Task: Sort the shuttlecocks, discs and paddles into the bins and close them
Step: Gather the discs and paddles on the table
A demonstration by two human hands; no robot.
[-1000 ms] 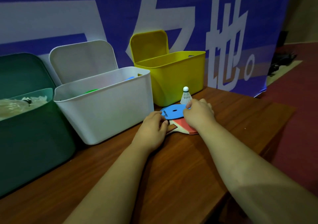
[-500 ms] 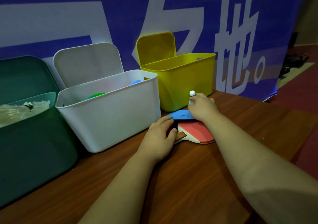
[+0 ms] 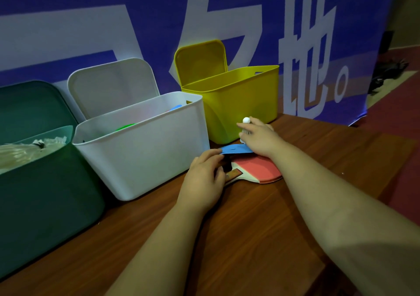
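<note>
My right hand grips a white shuttlecock in front of the yellow bin. My left hand pinches the near edge of a blue disc, which is lifted off a red paddle lying on the wooden table. The paddle's handle is partly hidden by my left hand. Three bins stand in a row with lids up: green with shuttlecocks inside, white with discs inside, and yellow.
A blue banner with white characters hangs right behind the bins. The table's right edge drops to a red floor. Bare wood lies between me and the bins.
My right hand left the disc and closed around the shuttlecock. My left hand took hold of the blue disc's edge and raised it off the paddle. The view has shifted closer.
</note>
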